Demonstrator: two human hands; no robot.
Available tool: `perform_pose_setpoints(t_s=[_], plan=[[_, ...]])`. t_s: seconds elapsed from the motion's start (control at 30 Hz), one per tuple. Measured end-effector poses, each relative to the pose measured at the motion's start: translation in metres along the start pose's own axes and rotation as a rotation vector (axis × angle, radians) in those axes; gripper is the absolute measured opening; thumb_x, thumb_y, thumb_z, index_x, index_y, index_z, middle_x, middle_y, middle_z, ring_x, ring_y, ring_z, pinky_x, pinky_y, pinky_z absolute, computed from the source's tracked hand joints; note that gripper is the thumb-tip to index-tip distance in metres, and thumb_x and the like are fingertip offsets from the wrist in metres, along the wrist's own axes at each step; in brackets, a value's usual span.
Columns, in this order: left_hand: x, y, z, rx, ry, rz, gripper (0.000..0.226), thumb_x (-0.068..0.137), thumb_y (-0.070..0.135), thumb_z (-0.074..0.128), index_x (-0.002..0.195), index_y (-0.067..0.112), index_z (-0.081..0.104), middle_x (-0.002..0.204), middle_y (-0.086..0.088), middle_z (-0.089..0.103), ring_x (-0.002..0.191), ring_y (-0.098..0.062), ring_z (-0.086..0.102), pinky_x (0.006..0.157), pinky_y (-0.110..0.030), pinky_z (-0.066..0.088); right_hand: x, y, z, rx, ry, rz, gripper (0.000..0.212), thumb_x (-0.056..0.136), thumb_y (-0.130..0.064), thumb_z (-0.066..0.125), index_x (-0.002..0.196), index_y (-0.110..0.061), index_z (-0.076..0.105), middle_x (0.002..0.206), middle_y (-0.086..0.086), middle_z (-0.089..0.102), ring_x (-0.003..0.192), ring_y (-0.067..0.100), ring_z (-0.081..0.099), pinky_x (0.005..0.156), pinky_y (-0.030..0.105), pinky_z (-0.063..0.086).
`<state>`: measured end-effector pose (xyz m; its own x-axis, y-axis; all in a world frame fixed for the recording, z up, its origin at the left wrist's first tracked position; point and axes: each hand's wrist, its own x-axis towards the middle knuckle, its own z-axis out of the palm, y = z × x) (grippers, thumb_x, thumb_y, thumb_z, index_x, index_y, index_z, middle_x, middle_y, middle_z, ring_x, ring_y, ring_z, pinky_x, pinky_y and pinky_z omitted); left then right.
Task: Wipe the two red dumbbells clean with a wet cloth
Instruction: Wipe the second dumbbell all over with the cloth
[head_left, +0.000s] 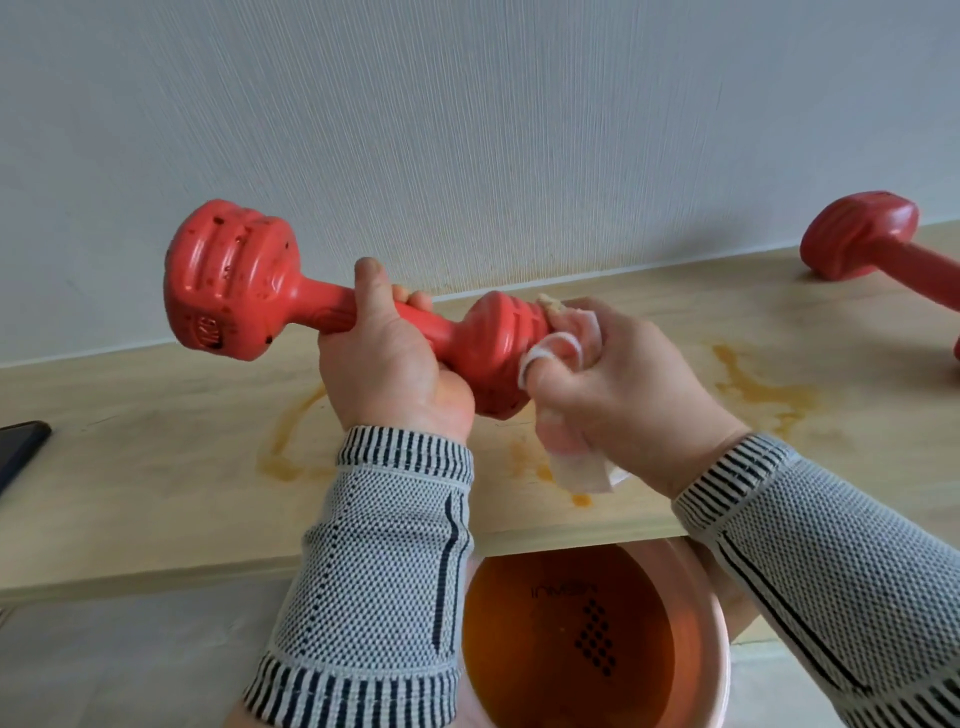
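My left hand (387, 364) grips the handle of a red dumbbell (234, 280) and holds it lifted above the wooden shelf (156, 457). Its left head carries dark specks. My right hand (618, 384) holds a white wet cloth (576, 457) bunched in its fingers and presses it against the dumbbell's right head. A second red dumbbell (857, 239) lies on the shelf at the far right, partly cut off by the frame edge.
Orange stains (758, 389) mark the shelf under and right of my hands. A pink basin (719, 675) of orange-brown water stands below the shelf's front edge. A dark phone (21, 447) lies at the left edge. A white wall rises behind.
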<state>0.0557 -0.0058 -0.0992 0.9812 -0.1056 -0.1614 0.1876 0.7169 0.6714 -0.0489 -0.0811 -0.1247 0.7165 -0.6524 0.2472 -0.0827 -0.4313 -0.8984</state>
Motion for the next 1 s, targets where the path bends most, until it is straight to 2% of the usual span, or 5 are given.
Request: perform_pose_setpoints(t_s=[0.27,0.4,0.53,0.8,1.0], plan=[[-0.004,-0.001,0.0,-0.033,-0.027,-0.082,0.018,0.092,0.02,0.066,0.079,0.014,0.057,0.062,0.004,0.052,0.054,-0.01,0.052,0.069,-0.032,0.054,0.007,0.003,-0.003,0.144,0.175,0.026,0.029,0.083,-0.03,0.068,0.072,-0.004,0.063,0.057,-0.007,0.056,0.052,0.006,0.051,0.053,0.027,0.046],[0.0,0.001,-0.002,-0.017,0.012,-0.062,0.014,0.092,0.021,0.067,0.083,0.013,0.059,0.065,0.004,0.053,0.056,-0.01,0.054,0.069,-0.029,0.055,0.002,0.004,-0.004,0.161,-0.058,0.027,0.012,0.08,-0.028,0.071,0.083,-0.019,0.064,0.064,-0.01,0.063,0.055,0.0,0.058,0.054,0.017,0.045],[0.001,0.001,-0.004,-0.008,0.04,-0.056,0.014,0.092,0.024,0.067,0.087,0.013,0.061,0.073,0.004,0.056,0.065,-0.011,0.057,0.068,-0.026,0.055,-0.003,0.009,0.004,0.136,-0.072,0.041,0.04,0.069,-0.034,0.083,0.101,-0.024,0.062,0.081,-0.009,0.07,0.071,0.001,0.065,0.062,0.018,0.051],[0.0,0.0,0.001,0.035,0.035,0.056,0.013,0.093,0.021,0.065,0.085,0.013,0.058,0.072,0.004,0.053,0.06,-0.009,0.056,0.06,-0.02,0.051,0.001,0.007,0.001,0.065,-0.075,0.034,0.038,0.071,-0.045,0.081,0.085,-0.013,0.067,0.073,0.002,0.07,0.067,0.014,0.065,0.064,0.035,0.054],[0.003,0.003,-0.003,0.027,0.032,0.007,0.017,0.093,0.024,0.065,0.081,0.014,0.058,0.073,0.004,0.053,0.065,-0.011,0.055,0.06,-0.023,0.052,0.004,0.007,-0.003,0.137,-0.125,0.028,0.03,0.07,-0.033,0.082,0.074,-0.009,0.065,0.06,-0.003,0.063,0.052,0.007,0.056,0.049,0.026,0.047]])
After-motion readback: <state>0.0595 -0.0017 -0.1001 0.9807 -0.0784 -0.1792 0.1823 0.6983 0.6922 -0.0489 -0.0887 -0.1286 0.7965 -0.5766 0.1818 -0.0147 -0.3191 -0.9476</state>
